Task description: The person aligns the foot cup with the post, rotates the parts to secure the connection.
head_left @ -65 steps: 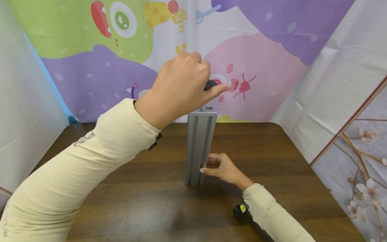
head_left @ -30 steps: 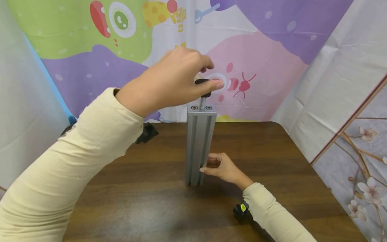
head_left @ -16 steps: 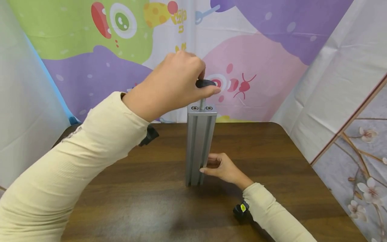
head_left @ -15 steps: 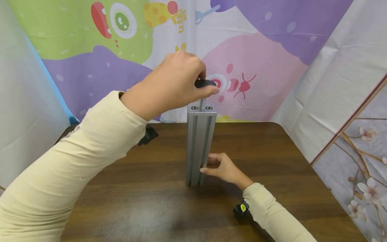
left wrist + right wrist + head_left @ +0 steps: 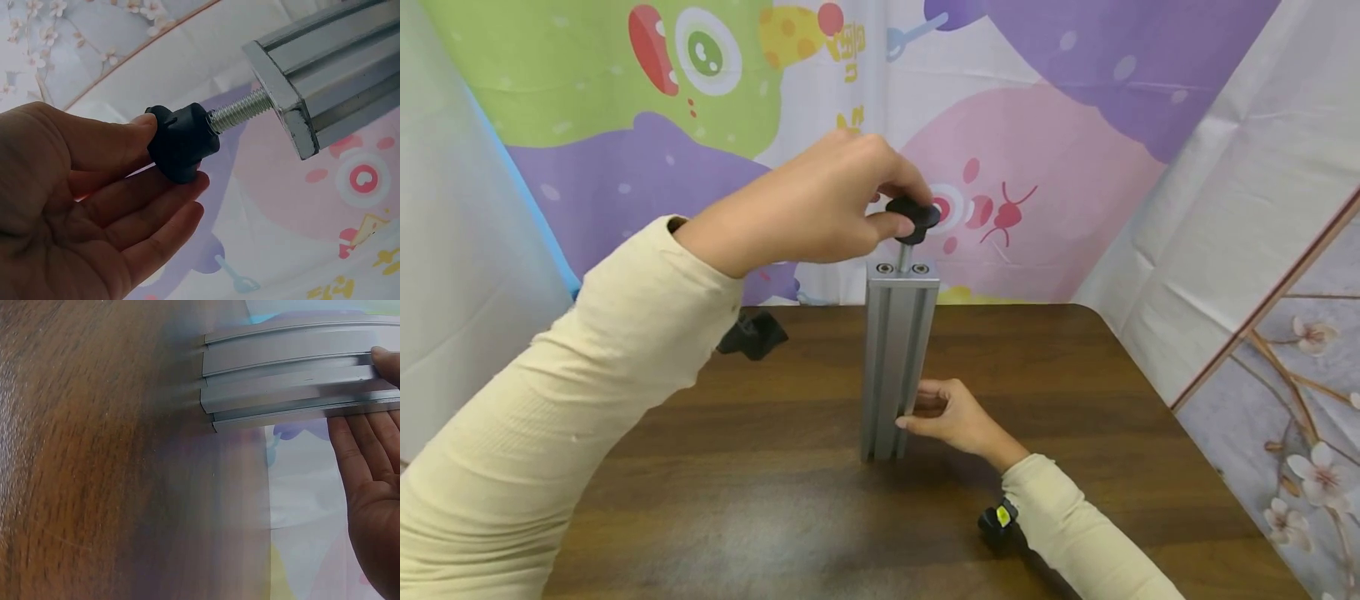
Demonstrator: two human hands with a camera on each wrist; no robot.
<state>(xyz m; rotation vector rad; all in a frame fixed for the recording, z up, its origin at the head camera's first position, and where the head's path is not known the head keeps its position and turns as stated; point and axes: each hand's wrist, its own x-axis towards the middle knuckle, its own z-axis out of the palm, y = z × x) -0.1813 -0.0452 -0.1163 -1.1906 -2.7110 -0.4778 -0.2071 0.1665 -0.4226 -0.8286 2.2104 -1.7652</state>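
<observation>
While the grooved metal profile [image 5: 897, 358] stands upright on the wood-grained table [image 5: 775, 467], the left hand [image 5: 823, 204] pinches the lobed black knob [image 5: 916, 221] above it; the right hand [image 5: 958, 421] grips its lower right side, fingertips hidden behind. The left wrist view resolves threads on the bright rod [image 5: 240, 109], indistinct from the head. The right wrist view cuts off the profile's top.

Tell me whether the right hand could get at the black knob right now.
Probably not as things stand: the right hand holds the metal profile low down, and the left hand pinches the black knob above its top end.
</observation>
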